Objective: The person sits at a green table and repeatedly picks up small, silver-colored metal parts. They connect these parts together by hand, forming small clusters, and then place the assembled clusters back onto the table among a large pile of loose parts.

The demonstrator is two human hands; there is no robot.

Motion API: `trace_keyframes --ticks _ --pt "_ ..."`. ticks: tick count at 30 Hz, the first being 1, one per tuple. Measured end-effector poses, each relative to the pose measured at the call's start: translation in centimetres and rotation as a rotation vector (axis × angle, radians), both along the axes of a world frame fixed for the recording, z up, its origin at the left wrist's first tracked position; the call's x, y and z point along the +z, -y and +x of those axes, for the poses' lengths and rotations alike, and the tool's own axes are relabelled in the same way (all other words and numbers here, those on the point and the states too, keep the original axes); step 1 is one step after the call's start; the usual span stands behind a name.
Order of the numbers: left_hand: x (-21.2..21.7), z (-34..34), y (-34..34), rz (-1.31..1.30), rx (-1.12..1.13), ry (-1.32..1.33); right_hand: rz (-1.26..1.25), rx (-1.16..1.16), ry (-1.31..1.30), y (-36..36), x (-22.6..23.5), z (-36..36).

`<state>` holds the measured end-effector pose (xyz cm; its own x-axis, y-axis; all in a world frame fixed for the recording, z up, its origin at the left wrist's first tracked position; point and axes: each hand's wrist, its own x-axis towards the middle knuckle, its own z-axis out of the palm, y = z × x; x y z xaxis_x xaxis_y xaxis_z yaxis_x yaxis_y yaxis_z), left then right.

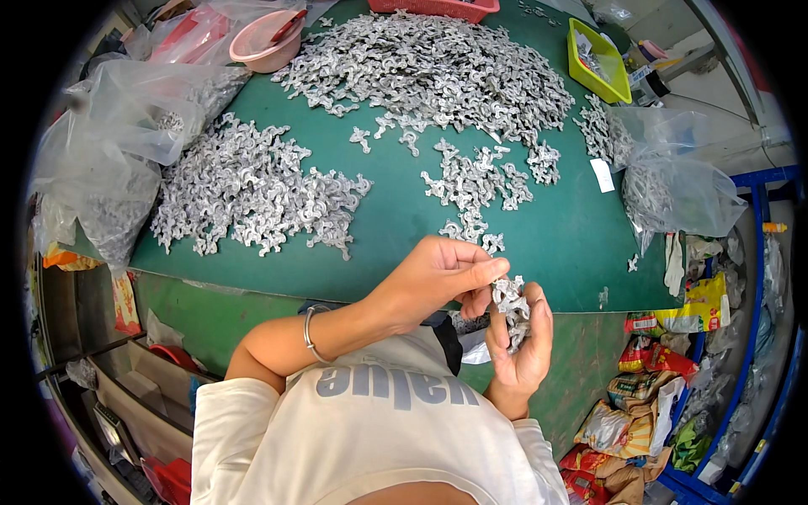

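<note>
Close in front of my body, just past the table's near edge, both hands meet over small silvery metal castings. My right hand (523,345) is curled around several castings (510,296), which show between its thumb and fingers. From the left, my left hand (450,276) pinches with thumb and forefinger at the top casting; the fingertips partly hide where they touch it. Beyond the hands lies a small group of the same castings (475,177). A larger pile (252,189) is to the left, and a big heap (438,71) at the far side.
The green tabletop (391,269) carries a pink bowl (268,42), a yellow-green basket (598,63) and a red tray (433,7) at the back. Plastic bags of castings (118,160) stand left; another clear bag (673,168) stands right. A blue rack (757,278) rises at far right.
</note>
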<state>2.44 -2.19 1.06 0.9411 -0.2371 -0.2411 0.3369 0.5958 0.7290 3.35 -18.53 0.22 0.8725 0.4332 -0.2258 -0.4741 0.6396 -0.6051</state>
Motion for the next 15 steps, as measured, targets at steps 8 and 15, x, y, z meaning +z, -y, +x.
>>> trace_keyframes --ticks 8,15 --pt "0.6 -0.1 0.0 0.076 0.061 0.040 -0.050 0.103 0.183 -0.3 0.6 -0.6" --pt "1.9 -0.2 -0.6 0.158 0.053 0.102 -0.099 0.139 0.247 -0.3 0.7 -1.0"
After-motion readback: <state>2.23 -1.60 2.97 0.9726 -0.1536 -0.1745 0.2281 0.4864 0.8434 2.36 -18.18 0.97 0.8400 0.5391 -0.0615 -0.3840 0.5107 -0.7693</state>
